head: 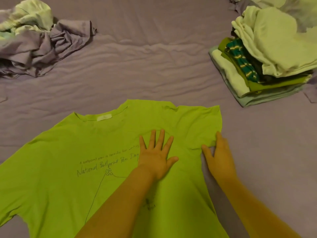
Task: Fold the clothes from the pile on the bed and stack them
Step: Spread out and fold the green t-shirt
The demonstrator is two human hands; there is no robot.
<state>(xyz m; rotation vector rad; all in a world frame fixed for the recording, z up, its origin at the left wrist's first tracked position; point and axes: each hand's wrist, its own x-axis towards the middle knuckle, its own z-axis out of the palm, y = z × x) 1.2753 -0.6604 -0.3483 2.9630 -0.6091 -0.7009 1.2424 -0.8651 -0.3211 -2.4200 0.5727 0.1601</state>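
A lime-green T-shirt (72, 169) lies spread front-up on the near part of the bed (154, 69), its round neck pointing far and a pale label showing inside the collar. The cloth looks thin and soft, with thin dark handwriting and a line drawing across the chest. Its right sleeve is folded in over the body, leaving a rounded crease at the shoulder.

The left hand (157, 158) lies flat on the right side of the chest, fingers straight and spread apart, palm pressing the fabric. The right hand (220, 156) rests just beside it at the shirt's right edge, fingers straight and close together; its fingertips touch the folded sleeve and the thumb lies at the hem, with the palm over the sheet.

The sheet is a dull mauve, smooth but rippled with shallow wrinkles. At the far left sits a loose pile of clothes (36, 36), crumpled mauve and pale green cloth. At the far right stands a stack of folded clothes (257, 66), flat layers of pale, green and teal-striped fabric, topped by a thick cream piece
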